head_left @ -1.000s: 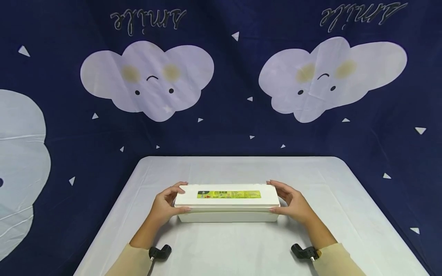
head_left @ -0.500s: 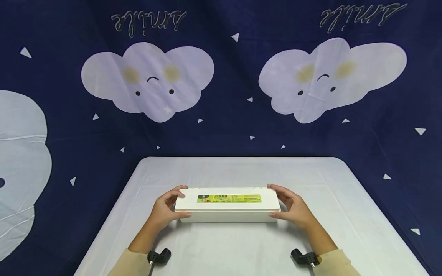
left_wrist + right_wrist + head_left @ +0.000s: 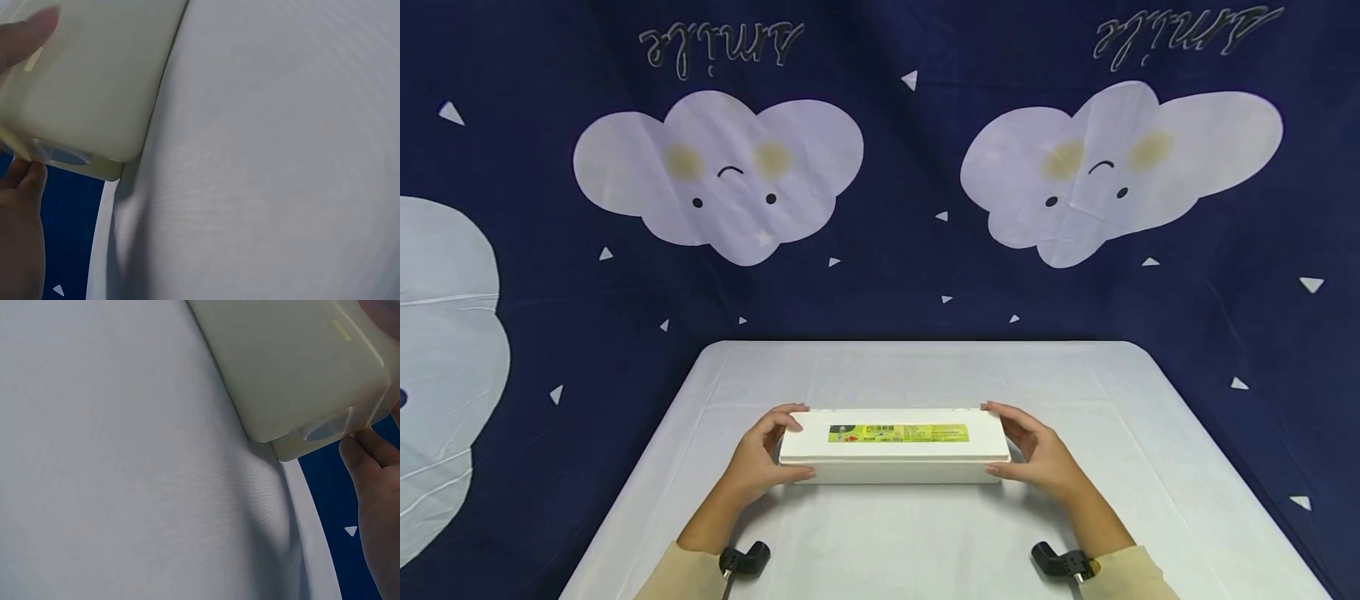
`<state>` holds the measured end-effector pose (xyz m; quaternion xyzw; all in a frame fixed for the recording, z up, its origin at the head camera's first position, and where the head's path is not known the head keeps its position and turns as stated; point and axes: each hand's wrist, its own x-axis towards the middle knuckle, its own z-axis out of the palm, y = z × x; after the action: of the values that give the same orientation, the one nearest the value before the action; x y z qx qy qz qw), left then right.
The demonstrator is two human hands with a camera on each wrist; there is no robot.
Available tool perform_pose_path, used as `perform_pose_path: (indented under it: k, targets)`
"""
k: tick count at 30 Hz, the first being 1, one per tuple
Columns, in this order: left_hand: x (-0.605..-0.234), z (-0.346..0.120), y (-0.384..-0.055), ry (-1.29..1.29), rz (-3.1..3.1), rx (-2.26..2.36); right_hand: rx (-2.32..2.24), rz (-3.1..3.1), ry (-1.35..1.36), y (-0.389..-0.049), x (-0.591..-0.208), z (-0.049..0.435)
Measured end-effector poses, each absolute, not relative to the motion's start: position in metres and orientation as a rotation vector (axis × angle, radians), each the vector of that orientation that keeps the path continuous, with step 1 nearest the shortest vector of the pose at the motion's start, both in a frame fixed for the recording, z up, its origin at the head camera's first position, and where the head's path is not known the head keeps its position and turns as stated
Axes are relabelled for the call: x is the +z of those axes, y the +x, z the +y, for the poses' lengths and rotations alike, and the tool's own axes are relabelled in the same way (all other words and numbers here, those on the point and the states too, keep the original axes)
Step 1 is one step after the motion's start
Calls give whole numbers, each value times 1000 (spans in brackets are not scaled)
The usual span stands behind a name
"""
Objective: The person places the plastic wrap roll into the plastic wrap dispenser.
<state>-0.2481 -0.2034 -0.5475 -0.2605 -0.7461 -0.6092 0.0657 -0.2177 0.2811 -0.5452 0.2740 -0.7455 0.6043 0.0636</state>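
Observation:
A long white lidded box (image 3: 895, 473) stands on the table, its lid (image 3: 880, 451) lying down over the body. My left hand (image 3: 758, 454) grips the lid's left end, thumb at the front edge and fingers over the back. At the right end my right hand (image 3: 1041, 454) holds it the same way. A green and yellow label (image 3: 898, 433) runs along the top. The left wrist view shows the box front (image 3: 94, 81) with the thumb (image 3: 42, 24) on it. In the right wrist view the other end (image 3: 294, 369) has fingertips (image 3: 353, 442) beneath its edge.
White cloth covers the table (image 3: 887, 542), whose far edge meets a dark blue curtain (image 3: 895, 283) printed with clouds and triangles. A black wrist camera (image 3: 747, 558) sits by the left sleeve, another wrist camera (image 3: 1060, 560) by the right.
Both hands have moved down with the lid, and the gap between lid and body has closed. Over the last half second almost nothing has shifted.

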Motion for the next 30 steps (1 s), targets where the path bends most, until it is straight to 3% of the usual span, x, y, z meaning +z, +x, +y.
perform_pose_path:
  k: [22,30]
  targets:
    - [-549,-204,-249,-858,-2240,-1833,1876,-2309,743,-214,-552,281]
    - [-547,-205,-249,-755,-2400,-1839,1852,-2407,715,-218,-554,282]
